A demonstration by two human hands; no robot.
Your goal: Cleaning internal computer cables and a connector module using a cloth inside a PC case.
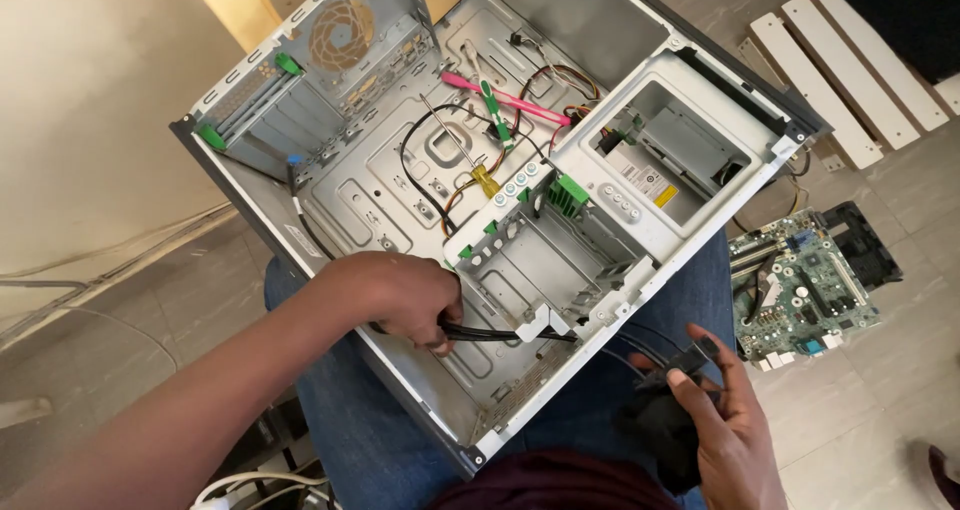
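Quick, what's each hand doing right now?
Left hand: closed around black cables inside the computer case.
Right hand: holding a black connector.

The floor was laid in large grey tiles, dusty in places. A pale cream wall rose at the left, with thin cables running along its base. White wooden slats lay on the floor at the upper right, beside a dark mat. A bare green circuit board rested on the tiles. Lighting was soft and even.
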